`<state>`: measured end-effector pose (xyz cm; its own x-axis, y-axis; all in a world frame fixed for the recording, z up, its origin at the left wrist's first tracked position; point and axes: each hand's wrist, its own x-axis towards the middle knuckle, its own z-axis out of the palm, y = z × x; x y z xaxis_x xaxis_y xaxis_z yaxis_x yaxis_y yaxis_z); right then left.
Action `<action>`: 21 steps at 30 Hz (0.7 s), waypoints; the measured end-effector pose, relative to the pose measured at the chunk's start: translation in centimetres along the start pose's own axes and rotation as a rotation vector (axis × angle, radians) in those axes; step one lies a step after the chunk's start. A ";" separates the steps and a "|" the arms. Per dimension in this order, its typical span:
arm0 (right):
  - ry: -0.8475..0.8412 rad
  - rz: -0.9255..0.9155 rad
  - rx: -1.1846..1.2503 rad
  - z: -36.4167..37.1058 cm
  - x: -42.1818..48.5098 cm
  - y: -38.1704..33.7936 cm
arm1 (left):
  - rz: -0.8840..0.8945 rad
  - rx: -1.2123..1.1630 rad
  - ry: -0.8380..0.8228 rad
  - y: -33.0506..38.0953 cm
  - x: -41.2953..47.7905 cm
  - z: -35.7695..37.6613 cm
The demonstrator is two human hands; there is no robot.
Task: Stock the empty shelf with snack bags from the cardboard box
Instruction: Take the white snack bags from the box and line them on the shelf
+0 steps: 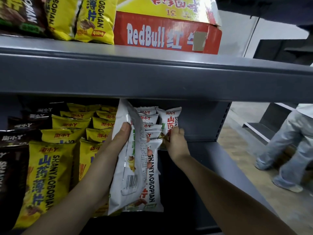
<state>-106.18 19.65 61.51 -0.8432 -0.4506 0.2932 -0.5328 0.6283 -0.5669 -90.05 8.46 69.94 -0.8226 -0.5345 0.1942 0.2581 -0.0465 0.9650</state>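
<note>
While the left hand (118,143) grips a white bag (127,180) before the shelf (225,155), thumb on top and fingers (150,152) curled behind (a second bag seems stacked with it), I note the right hand (177,141) pinching an upright bag (170,119) at the row's right end. Yellow bags (49,175) stand left; box (166,36) on the shelf above.
</note>
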 end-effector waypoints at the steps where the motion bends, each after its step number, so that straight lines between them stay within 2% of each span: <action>1: -0.015 0.008 0.020 0.1 0.0 0.0 | 0.064 0.078 0.013 -0.5 0.0 -0.1; 3: -0.041 -0.018 -0.034 -0.2 -0.5 0.4 | 0.104 0.161 0.107 -1.1 -0.9 -0.6; 6: 0.072 -0.247 -0.418 -0.6 -1.3 1.8 | -0.016 0.117 0.168 -0.3 -1.1 -0.5; 7: 0.076 -0.327 -0.493 -0.7 -1.4 2.3 | -0.026 0.015 0.173 0.4 -1.2 -0.5; 9: -0.062 -0.416 -0.518 -0.5 -1.5 2.8 | -0.095 -0.196 0.086 0.8 -2.6 -0.9; 10: -0.138 -0.429 -0.502 -0.6 -1.5 2.8 | -0.107 -0.187 0.078 0.8 -3.1 -1.1; 12: -0.177 -0.432 -0.481 -0.8 -1.8 2.5 | -0.072 -0.007 0.004 1.6 -4.8 -0.3; 14: -0.177 -0.370 -0.446 -1.4 -2.3 2.1 | -0.120 -0.027 0.085 2.5 -5.8 0.6; 16: -0.189 -0.285 -0.371 -2.5 -2.9 2.3 | -0.084 -0.034 -0.023 2.6 -7.1 1.3; 19: -0.140 -0.211 -0.126 -4.9 -3.7 2.7 | -0.011 0.045 -0.122 3.3 -7.7 3.9; 21: -0.101 -0.110 0.191 -7.3 -5.0 1.9 | 0.028 0.159 -0.134 3.1 -7.9 6.2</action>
<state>-103.52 27.73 64.64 -0.7643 -0.5769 0.2882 -0.5899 0.4448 -0.6739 -85.91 17.80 72.53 -0.8788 -0.4165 0.2331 0.2077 0.1059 0.9724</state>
